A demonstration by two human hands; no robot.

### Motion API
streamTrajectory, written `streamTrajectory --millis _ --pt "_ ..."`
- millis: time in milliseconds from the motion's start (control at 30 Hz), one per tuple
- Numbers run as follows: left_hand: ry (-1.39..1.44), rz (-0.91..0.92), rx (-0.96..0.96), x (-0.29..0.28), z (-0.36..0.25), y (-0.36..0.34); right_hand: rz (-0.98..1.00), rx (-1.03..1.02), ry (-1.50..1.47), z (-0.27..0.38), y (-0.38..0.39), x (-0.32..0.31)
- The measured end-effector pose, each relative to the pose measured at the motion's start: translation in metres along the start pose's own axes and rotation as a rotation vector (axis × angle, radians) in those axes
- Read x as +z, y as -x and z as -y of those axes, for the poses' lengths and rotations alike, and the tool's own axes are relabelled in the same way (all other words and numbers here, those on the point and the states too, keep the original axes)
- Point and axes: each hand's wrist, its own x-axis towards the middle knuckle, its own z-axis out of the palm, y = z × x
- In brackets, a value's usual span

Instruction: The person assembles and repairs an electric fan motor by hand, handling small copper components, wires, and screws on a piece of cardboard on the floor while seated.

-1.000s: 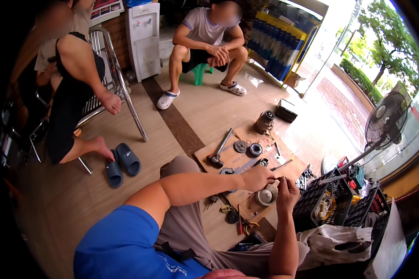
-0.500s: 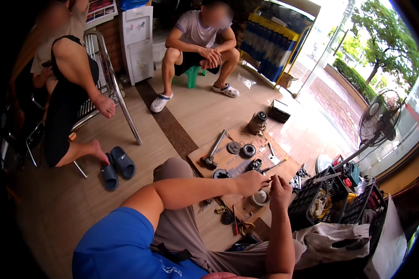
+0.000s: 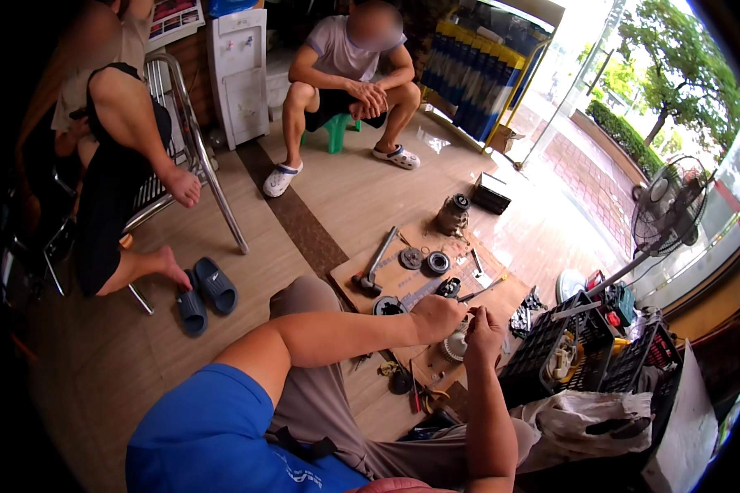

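Observation:
My left hand point(image 3: 438, 319) reaches in from the left with its fingers closed. Its fingertips meet those of my right hand point(image 3: 485, 334), which is pinched. Whatever they hold between them is too small to make out. Just below the hands sits a pale ribbed round metal part point(image 3: 454, 347), partly covered by my right hand. Flattened cardboard point(image 3: 349, 275) lies under the hands. On it rest a hammer point(image 3: 376, 267), a dark ring-shaped part point(image 3: 437, 263), a grey disc point(image 3: 410, 258), an open round housing point(image 3: 388, 306) and a yellow-ended thin tool point(image 3: 489, 289).
A cylindrical metal body point(image 3: 452, 215) and a black box point(image 3: 491, 194) stand beyond. Black crates point(image 3: 543, 353) and a fan point(image 3: 670, 205) are at right. One person sits on a green stool point(image 3: 335, 134), another on a metal chair point(image 3: 191, 140). Slippers point(image 3: 205, 294) lie at left.
Both hands have shifted slightly left, still together at the fingertips. My right hand now covers more of the ribbed part. The parts on the cardboard have stayed in place.

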Motion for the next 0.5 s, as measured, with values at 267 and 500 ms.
streamTrajectory --millis 267,500 --pt "1.120 0.369 -0.192 -0.006 0.026 -0.015 0.143 -0.038 -0.069 0.049 0.010 0.004" --pt "1.845 0.649 -0.438 -0.013 0.036 -0.006 0.318 -0.120 -0.065 0.052 0.012 0.003"
